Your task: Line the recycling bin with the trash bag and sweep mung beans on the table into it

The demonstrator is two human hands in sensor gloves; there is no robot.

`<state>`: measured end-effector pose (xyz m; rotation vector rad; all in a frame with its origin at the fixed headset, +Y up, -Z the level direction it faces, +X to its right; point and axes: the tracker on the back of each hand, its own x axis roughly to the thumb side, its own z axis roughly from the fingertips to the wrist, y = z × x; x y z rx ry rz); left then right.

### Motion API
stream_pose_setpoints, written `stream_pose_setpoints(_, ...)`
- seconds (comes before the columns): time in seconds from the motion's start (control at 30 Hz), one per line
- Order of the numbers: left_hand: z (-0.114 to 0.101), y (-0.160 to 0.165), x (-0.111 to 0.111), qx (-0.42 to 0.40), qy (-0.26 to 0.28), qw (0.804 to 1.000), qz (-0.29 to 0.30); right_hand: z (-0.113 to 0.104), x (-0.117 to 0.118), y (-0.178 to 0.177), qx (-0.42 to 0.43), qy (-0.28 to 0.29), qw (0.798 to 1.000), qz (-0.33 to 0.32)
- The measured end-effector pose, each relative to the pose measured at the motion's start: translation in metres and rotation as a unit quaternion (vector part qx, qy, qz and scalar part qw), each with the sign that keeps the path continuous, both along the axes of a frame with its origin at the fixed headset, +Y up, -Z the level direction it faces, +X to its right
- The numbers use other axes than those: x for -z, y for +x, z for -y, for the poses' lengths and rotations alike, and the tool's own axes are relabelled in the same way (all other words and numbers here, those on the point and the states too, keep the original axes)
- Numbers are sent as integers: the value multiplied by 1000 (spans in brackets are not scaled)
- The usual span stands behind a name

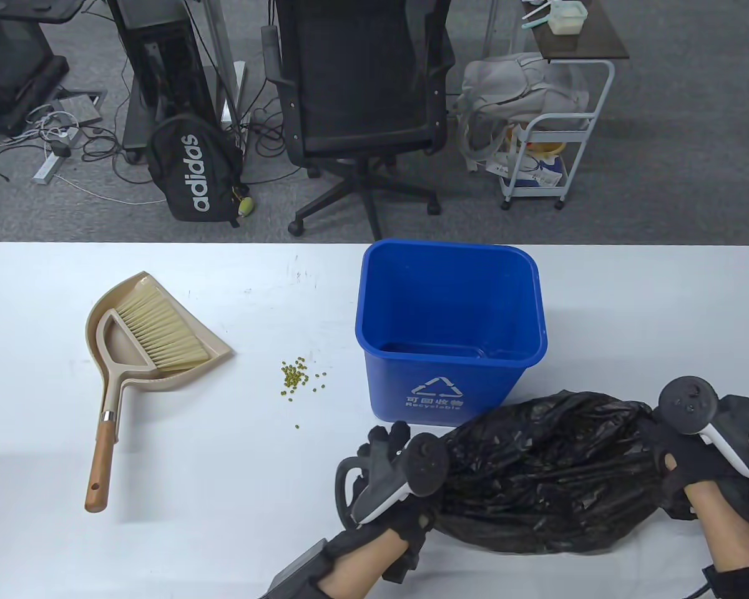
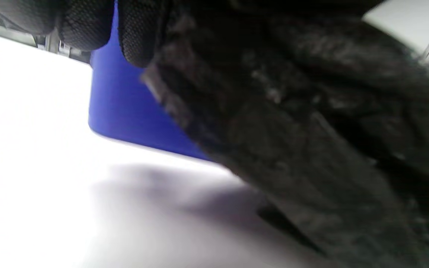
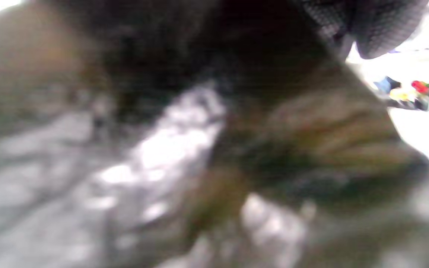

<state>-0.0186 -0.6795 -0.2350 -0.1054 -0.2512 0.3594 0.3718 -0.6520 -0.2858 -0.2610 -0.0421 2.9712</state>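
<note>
A blue recycling bin [image 1: 450, 324] stands upright and unlined on the white table [image 1: 225, 474], right of centre. In front of it a black trash bag [image 1: 543, 471] is spread wide between both hands. My left hand [image 1: 406, 465] grips the bag's left edge and my right hand [image 1: 680, 462] grips its right edge. A small heap of green mung beans [image 1: 296, 376] lies left of the bin. The left wrist view shows the bin's blue wall [image 2: 125, 108] behind gloved fingertips [image 2: 140, 33] and the bag [image 2: 311, 141]. The bag [image 3: 162, 156] fills the blurred right wrist view.
A beige dustpan [image 1: 134, 337] with a wooden-handled brush [image 1: 109, 437] lying in it sits at the table's left. Beyond the far edge stand an office chair [image 1: 362, 93], a black backpack [image 1: 193, 168] and a white cart [image 1: 540, 156].
</note>
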Motion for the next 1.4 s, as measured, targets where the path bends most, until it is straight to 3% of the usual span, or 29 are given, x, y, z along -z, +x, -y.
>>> stream_pose_setpoints(0.17, -59, -51, -39, -39, 85, 996, -7, -65, -37, -23, 45, 137, 988, -61)
stream_pose_setpoints(0.23, -93, -70, -55, -67, 149, 986, -17, -97, -56, -30, 73, 201, 974, -78)
stream_pose_setpoints(0.33, -142, -101, -82, -76, 295, 951, -56, -142, -89, -37, 123, 321, 935, -90)
stream_pose_setpoints(0.37, -146, -107, -84, -56, 323, 942, -68, -143, -92, -43, 134, 335, 928, -96)
stream_pose_setpoints(0.4, -146, -110, -80, -38, 328, 940, -79, -137, -88, -51, 131, 316, 934, -106)
stream_pose_setpoints(0.47, -129, -120, -55, 21, 272, 957, -94, -100, -61, -75, 43, 154, 981, -105)
stream_pose_setpoints(0.53, -121, -129, -41, -3, 242, 965, -100, -87, -48, -82, 25, 110, 988, -108)
stream_pose_setpoints(0.63, -127, -134, -40, -17, 247, 963, -107, -99, -51, -83, 100, 186, 972, -107)
stream_pose_setpoints(0.73, -143, -137, -44, -18, 265, 958, -110, -114, -56, -84, 75, 220, 966, -110)
stream_pose_setpoints(1.0, -176, -137, -41, -44, 298, 945, -126, -143, -67, -84, 79, 273, 953, -107)
stream_pose_setpoints(1.4, -213, -128, -28, -67, 347, 925, -141, -171, -49, -74, 131, 340, 928, -79)
